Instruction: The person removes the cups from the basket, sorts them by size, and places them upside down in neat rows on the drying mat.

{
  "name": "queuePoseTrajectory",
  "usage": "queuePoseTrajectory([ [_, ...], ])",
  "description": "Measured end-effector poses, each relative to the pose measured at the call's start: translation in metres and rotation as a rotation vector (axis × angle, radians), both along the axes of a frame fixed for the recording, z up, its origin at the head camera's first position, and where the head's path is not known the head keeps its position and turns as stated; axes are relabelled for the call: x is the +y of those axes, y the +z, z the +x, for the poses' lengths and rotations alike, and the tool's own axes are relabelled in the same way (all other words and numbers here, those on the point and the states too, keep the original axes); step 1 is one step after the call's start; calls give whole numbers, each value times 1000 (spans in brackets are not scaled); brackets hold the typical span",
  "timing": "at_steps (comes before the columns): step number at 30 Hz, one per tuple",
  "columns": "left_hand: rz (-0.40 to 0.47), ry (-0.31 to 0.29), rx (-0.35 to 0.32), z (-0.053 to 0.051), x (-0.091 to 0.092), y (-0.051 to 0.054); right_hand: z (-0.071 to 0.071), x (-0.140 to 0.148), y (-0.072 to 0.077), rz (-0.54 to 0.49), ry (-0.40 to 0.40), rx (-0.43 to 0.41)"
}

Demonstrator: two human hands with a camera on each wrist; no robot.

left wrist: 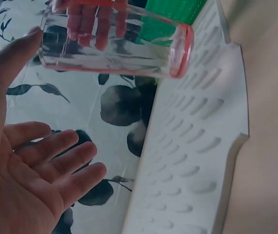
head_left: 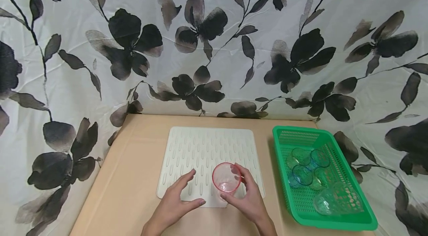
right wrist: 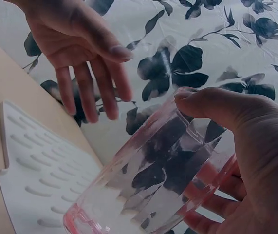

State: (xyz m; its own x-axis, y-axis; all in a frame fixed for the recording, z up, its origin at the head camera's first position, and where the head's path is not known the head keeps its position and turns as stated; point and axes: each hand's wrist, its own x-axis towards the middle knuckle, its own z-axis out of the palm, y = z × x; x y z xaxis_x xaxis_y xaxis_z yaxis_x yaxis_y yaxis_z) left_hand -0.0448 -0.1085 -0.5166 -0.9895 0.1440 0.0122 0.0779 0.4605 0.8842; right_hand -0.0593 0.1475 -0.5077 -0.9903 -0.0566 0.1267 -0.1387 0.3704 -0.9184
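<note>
Head: 1 pink glass (head_left: 226, 181); in R hand (head_left: 248, 199)

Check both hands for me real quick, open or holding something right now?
Left hand: open, fingers apart, holding nothing.
Right hand: holding the pink-rimmed clear tumbler between thumb and fingers.

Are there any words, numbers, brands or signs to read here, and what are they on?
None that I can read. The pink-rimmed glass shows no lettering; the white mat has only oval shapes, the green basket only holes, the floral cloth only flowers and leaves.
</note>
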Motion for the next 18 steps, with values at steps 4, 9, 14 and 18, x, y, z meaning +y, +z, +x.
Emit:
queuePoseTrajectory([
  [4, 43, -52, 12, -1, 4, 3, 1, -5, -1, -26, 66, 18],
  [9, 39, -98, 89, -1, 9, 2, 1, -7, -2, -34, 157, 84],
  [14, 71, -145, 184, -2, 11, 0, 1, -9, 0, -34, 235, 139],
  [18, 94, -161, 215, -4, 12, 0, 0, -12, 1, -45, 279, 157],
])
